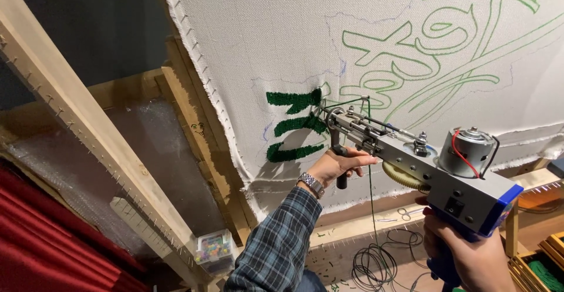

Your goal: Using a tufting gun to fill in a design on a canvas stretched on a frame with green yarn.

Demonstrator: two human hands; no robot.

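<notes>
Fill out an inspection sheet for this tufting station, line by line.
Surface: white backing cloth stretched on a wooden frame, green outlines drawn on it.
Job's things: tufting gun with its tip at the cloth; dark green tufted patches.
Clutter: small clear box of coloured bits near the frame's foot.
Grippers: left hand on the front handle; right hand on the blue rear grip.
Cables: green yarn hanging from the gun; dark coils on the floor.
Surroundings: red fabric at left.
</notes>
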